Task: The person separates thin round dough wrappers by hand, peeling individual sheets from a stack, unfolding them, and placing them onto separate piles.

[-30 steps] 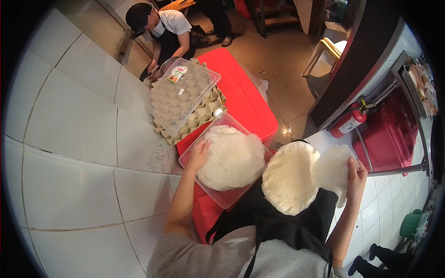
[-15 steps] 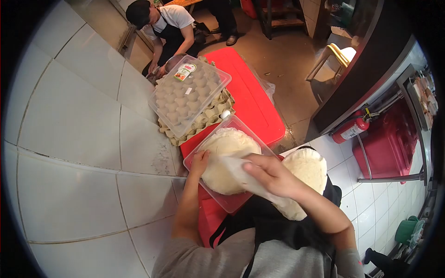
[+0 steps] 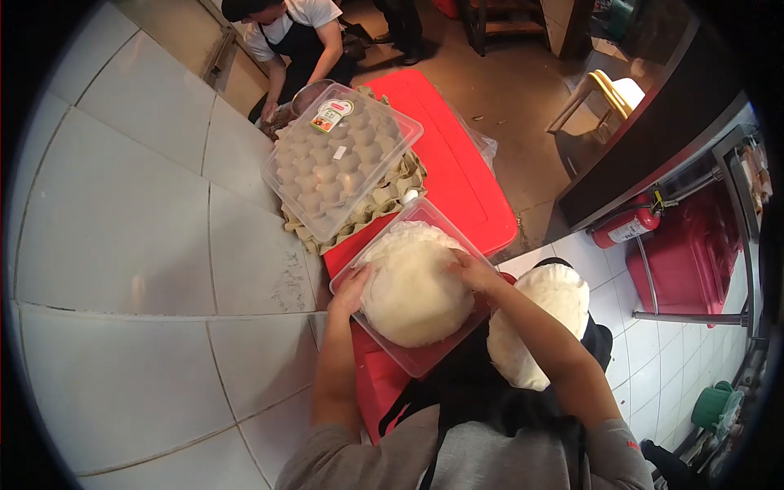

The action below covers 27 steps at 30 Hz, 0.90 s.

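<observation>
A stack of thin, round white wrappers [image 3: 416, 306] lies in a clear plastic tray [image 3: 415, 363]. The top wrapper looks slightly blurred and spread over the pile. At its left edge, my left hand [image 3: 351, 291] has its fingers closed on the rim. My right hand [image 3: 475, 273] pinches the upper right edge of the same wrapper. Beside my right forearm, a second pile of round white wrappers [image 3: 543, 306] rests on my lap over black cloth; the forearm hides part of it.
Beyond the tray, a clear lid [image 3: 347, 155] covers stacked egg cartons [image 3: 384, 192], with a white egg [image 3: 410, 196] beside them. They stand at a red container lid [image 3: 445, 163]. A white tiled wall [image 3: 122, 229] rises on the left. Another person [image 3: 298, 49] crouches at the back; a fire extinguisher [image 3: 625, 227] stands right.
My right hand has brought a loose wrapper from the lap side onto the tray pile, where it now lies spread. My left hand stays at the left edge. The view has shifted slightly.
</observation>
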### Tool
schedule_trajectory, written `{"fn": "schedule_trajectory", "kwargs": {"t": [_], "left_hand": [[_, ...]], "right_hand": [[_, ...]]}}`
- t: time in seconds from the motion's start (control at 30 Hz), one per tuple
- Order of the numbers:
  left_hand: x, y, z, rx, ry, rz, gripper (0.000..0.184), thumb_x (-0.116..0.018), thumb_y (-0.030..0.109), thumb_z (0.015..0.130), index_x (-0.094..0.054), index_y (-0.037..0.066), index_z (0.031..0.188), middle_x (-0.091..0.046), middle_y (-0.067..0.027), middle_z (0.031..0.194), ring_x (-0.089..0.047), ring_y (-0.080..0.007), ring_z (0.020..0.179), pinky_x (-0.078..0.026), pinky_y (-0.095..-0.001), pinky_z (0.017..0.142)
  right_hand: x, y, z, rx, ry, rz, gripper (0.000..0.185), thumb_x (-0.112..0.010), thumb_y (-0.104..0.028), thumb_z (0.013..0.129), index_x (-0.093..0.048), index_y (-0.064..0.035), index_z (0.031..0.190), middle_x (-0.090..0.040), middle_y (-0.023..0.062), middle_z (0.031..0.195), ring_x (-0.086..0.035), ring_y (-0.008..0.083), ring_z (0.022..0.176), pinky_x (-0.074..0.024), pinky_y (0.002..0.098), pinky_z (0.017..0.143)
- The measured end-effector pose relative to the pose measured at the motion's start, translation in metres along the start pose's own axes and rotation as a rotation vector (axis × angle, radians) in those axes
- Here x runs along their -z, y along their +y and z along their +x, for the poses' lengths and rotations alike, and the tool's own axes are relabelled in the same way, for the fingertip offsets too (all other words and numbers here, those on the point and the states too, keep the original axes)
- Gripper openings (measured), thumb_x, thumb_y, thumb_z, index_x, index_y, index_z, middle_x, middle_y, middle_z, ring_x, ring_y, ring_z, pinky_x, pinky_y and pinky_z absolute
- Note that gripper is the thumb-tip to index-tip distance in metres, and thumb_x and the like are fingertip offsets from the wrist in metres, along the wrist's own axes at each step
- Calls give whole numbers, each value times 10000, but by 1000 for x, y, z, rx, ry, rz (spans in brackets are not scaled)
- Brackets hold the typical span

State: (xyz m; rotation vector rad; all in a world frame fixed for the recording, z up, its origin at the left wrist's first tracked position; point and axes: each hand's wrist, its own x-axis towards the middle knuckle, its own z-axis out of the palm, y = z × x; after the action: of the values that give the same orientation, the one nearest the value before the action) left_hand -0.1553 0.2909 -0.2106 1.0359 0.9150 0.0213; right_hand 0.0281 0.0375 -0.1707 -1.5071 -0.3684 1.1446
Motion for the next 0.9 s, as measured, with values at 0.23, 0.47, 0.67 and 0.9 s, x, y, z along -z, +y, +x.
{"fn": "schedule_trajectory", "kwargs": {"t": [0.23,0.47,0.67,0.9], "left_hand": [[-13,9,-25,-198,-158,264,451,-635,299,892,-547,8,1227,-621,-77,1137,-589,-185,1019,-458,-303,891],[-54,34,-73,-336,26,948,379,-719,166,802,-595,2,1121,-655,-45,1011,-621,-149,899,-477,-284,806],[-32,100,-148,-335,-115,127,538,-743,69,723,-533,19,1215,-621,-68,1131,-619,-182,979,-481,-323,869],[1,134,-198,-560,-53,-95,561,-713,34,718,-515,19,1243,-616,-93,1156,-610,-228,1029,-487,-361,896]], "right_hand": [[-9,-23,0,277,-39,-532,516,-526,-43,845,-425,-19,1351,-600,131,1193,-601,213,1034,-480,319,878],[8,-17,8,199,226,-692,433,-543,-76,808,-496,-15,1234,-588,243,1097,-599,357,992,-486,408,877],[-24,4,1,213,478,-1219,653,-664,-215,765,-384,17,1308,-512,204,1237,-538,336,1124,-442,420,948],[-20,-30,5,-218,277,-999,802,-760,-282,665,-402,-2,1326,-570,176,1202,-537,312,1153,-418,403,983]]}}
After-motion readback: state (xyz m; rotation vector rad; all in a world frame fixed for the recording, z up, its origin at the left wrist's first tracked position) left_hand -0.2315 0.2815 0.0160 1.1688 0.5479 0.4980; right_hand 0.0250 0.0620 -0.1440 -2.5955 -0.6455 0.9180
